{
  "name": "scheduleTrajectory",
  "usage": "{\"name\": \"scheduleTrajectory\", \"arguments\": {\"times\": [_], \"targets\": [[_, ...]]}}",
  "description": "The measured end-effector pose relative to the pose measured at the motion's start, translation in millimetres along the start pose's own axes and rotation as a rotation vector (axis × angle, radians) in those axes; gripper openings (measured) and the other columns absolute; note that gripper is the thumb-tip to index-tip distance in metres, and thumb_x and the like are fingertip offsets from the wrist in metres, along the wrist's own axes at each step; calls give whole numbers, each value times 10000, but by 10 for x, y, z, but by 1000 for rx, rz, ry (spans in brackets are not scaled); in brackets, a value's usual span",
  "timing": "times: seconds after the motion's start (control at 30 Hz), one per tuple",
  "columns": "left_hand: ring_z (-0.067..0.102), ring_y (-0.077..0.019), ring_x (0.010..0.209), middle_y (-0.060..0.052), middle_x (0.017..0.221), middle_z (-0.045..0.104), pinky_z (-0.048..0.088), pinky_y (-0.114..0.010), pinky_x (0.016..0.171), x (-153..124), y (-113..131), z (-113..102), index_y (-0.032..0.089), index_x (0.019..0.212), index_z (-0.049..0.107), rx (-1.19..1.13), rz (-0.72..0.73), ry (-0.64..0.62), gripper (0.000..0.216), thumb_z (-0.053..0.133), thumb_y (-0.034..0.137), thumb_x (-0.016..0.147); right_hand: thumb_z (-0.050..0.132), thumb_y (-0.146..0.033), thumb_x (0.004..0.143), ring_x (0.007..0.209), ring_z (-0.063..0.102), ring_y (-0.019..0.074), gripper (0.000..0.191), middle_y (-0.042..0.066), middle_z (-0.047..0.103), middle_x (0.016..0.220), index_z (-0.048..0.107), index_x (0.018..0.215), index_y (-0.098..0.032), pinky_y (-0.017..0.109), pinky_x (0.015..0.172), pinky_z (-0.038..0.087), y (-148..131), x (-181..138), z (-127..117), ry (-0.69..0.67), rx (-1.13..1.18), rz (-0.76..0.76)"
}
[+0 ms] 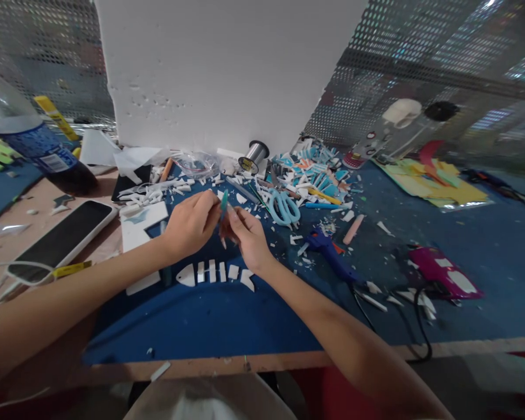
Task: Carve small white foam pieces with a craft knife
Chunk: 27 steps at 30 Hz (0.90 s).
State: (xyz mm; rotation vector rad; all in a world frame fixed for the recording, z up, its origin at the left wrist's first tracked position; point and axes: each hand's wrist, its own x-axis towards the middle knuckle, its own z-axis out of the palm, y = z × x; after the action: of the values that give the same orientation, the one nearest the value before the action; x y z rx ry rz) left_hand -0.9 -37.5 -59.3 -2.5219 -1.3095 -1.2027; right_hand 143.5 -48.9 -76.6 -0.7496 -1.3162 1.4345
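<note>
My left hand and my right hand meet above the blue mat with their fingers pinched close together. A small thin teal piece stands up between the fingertips, gripped by my left hand. What my right fingers pinch beside it is mostly hidden and blurred. Just below the hands, white cut foam pieces lie in a row shaped like a fish skeleton: a pointed head, narrow rib strips, a small block and a forked tail.
Foam scraps, a wire spool and light-blue scissors lie beyond the hands. On the right are a blue glue gun and magenta packet; on the left, a phone and bottle. A white foam board stands behind.
</note>
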Motion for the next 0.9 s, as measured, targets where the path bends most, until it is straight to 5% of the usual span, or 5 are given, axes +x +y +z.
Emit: {"name": "scheduleTrajectory", "arguments": {"times": [0.33,0.63,0.9], "targets": [[352,-87,519,35,585,400,314,-223,507,-22,-46,131,185,668,412,-784,-533,-161,340,407,438,896,574,-442,839,430,402,76,323,-57,462,520,491,634,-206,244,452,352,-53,-23,-67,110,-80,-21],[373,-70,527,34,621,430,339,-201,504,-56,-135,211,165,684,468,-1141,-597,-270,339,509,455,854,571,-385,853,428,434,79,303,-48,494,510,528,614,-202,252,442,344,-67,-45,-58,39,29,-6],[384,-68,523,31,615,437,337,-204,487,-76,-150,217,159,679,482,-1191,-600,-310,340,512,446,858,575,-352,851,417,431,81,276,-44,505,507,539,620,-205,250,413,337,-68,-51,-45,21,87,53]]}}
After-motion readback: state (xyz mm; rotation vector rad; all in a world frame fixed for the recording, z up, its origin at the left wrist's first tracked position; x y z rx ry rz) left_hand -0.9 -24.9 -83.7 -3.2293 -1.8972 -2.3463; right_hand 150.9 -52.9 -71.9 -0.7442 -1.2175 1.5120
